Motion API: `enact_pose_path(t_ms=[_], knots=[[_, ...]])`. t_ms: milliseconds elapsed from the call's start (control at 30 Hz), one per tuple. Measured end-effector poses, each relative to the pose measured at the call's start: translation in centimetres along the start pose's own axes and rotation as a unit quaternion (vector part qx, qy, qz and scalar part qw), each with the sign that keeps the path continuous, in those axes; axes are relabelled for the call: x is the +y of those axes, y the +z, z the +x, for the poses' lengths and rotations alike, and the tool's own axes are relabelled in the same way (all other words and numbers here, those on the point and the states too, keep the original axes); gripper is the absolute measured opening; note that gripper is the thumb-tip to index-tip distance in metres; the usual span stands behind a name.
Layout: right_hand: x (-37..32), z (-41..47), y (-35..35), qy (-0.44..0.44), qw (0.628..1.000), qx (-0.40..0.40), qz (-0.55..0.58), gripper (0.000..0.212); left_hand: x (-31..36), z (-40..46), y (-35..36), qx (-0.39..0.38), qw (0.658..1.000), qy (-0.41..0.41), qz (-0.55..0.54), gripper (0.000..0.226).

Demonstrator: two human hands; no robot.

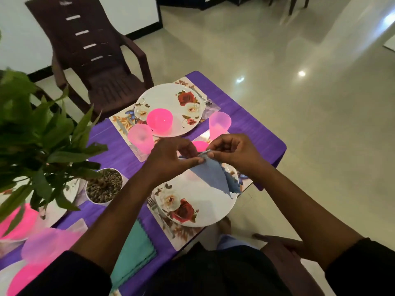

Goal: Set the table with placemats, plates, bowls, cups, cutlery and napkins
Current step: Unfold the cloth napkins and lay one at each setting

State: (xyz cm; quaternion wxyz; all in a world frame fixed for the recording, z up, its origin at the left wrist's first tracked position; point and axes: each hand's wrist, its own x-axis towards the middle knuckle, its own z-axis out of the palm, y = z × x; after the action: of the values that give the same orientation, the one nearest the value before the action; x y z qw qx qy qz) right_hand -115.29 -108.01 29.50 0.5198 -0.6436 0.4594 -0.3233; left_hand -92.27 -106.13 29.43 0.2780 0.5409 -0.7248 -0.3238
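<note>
Mats, plates (198,208), bowls, cups, cutlery already down. Blue napkin (215,178) pinched between left hand (171,161) and right hand (233,150), mid-fold; teal napkin (134,251) unplaced.

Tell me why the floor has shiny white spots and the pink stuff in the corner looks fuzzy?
Head view: the spots are lamp glare on the glossy floor; the near pink cup at lower left is blurred, being close to the lens; the room is dim, so the pink bowl seems to glow; the wide lens bends the brown chair.
</note>
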Motion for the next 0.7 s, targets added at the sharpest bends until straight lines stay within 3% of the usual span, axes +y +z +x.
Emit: enact_pose_path(t_ms=[167,267,433,567,700], knots=[[0.2,2.0,-4.9,0.009,0.997,-0.058,0.045,0.011,-2.7,-0.2,0.1,0.007,0.993,-0.046,0.106,0.024],[0.8,3.5,-7.4,0.015,0.997,-0.043,0.056,0.009,-2.2,0.1,-0.1,0.035,0.990,-0.077,0.112,0.021],[1.8,5.4,-9.3,-0.013,0.999,0.048,0.023,0.005,2.1,1.7,0.9,0.064,0.990,-0.112,-0.061,0.021],[1.3,5.8,-10.5,-0.018,0.998,0.062,0.009,0.004,5.4,3.5,2.3,0.095,0.959,-0.133,-0.230,0.026],[1.7,6.0,-12.2,-0.010,0.996,0.083,0.022,0.009,6.9,5.3,3.4,0.143,0.937,-0.146,-0.284,0.040]])
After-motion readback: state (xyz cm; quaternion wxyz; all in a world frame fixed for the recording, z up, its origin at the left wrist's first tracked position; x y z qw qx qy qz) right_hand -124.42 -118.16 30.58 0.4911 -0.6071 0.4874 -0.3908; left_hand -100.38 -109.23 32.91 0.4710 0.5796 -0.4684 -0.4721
